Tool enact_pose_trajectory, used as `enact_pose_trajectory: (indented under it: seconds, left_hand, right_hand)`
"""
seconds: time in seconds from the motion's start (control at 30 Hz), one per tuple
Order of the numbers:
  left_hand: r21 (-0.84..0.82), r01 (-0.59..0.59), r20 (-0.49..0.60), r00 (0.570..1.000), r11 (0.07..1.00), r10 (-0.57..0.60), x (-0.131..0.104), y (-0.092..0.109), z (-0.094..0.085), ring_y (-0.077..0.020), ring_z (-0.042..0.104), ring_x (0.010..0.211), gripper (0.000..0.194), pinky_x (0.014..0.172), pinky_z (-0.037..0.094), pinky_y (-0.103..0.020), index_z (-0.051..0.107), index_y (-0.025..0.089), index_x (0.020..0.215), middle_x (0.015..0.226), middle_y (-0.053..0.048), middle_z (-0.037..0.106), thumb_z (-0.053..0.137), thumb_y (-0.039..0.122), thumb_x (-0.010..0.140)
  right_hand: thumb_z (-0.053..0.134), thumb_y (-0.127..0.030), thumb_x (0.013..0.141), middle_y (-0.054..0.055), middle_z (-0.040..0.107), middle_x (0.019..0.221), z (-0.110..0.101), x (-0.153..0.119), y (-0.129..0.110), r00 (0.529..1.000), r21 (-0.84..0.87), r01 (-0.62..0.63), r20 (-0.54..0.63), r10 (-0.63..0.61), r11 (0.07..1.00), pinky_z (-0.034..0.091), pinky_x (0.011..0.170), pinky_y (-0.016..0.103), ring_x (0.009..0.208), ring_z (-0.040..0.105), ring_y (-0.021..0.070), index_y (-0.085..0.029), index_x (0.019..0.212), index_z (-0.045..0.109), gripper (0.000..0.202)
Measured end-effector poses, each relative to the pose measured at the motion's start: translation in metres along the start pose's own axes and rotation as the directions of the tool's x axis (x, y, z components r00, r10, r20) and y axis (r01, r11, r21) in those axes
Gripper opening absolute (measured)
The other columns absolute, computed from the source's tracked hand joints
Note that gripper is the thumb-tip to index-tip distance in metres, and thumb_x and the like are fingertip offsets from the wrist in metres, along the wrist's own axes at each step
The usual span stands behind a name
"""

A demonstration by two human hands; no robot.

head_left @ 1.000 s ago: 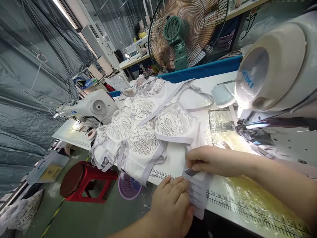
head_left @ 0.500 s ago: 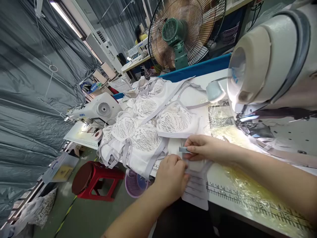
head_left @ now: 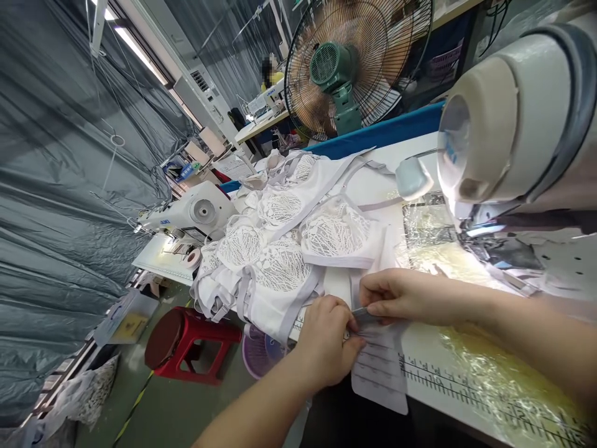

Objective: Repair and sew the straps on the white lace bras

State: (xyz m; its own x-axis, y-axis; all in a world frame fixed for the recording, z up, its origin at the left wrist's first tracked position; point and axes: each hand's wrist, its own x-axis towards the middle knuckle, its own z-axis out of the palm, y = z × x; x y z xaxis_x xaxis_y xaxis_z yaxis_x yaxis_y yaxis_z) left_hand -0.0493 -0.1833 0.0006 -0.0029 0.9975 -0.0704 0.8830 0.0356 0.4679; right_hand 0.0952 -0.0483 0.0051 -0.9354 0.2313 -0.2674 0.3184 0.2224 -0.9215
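Note:
My right hand [head_left: 403,296] is closed in a pinch on a short grey strip [head_left: 360,312], which lies between the two hands. My left hand [head_left: 329,342] is closed beside it, thumb and fingers pressed together at the strip's left end and the pale fabric under it. Below the fingers a thin whitish piece [head_left: 380,373] with several lines across it hangs over the table's front edge. Just beyond the hands lies a white lace bra [head_left: 338,230] with a grey lower band. What the left fingertips pinch is partly hidden.
More white lace bras [head_left: 280,267] are heaped to the left. A sewing machine head [head_left: 504,118] with its lit needle area stands at the right. A ruler strip [head_left: 448,382] runs along the table edge. Beyond are a fan [head_left: 347,62], a red stool [head_left: 198,348] and a purple basket [head_left: 256,358].
The right hand has brought the grey strip down to the left hand, whose fingers now meet it. The view has shifted slightly, so the surroundings appear a little further right.

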Motion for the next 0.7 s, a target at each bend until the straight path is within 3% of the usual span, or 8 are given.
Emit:
enact_pose_trajectory:
  seconds: [0.27,0.7]
  left_hand:
    - [-0.131,-0.048,-0.206,0.978,0.99,0.021,-0.011,-0.006,0.016,-0.0188,0.048,0.091,0.016,0.081,0.039,-0.036,0.052,0.017,0.079,0.093,-0.004,0.053,0.061,0.008,0.069]
    - [-0.077,-0.148,-0.243,0.962,0.986,0.125,-0.013,-0.012,0.019,-0.019,0.049,0.09,0.011,0.08,0.039,-0.037,0.053,0.018,0.081,0.092,-0.005,0.055,0.054,0.01,0.073]
  right_hand:
    - [0.049,-0.024,0.072,-0.002,0.052,0.065,0.008,0.002,0.003,0.997,-0.255,-0.022,-0.072,0.003,0.967,0.034,0.053,0.023,0.059,0.043,0.0117,-0.02,0.07,0.052,0.006]
    - [0.046,-0.024,0.074,0.0,0.056,0.069,0.011,0.001,0.001,0.997,-0.358,-0.014,-0.077,-0.014,0.933,0.036,0.058,0.026,0.064,0.047,0.0143,-0.02,0.07,0.052,0.009]
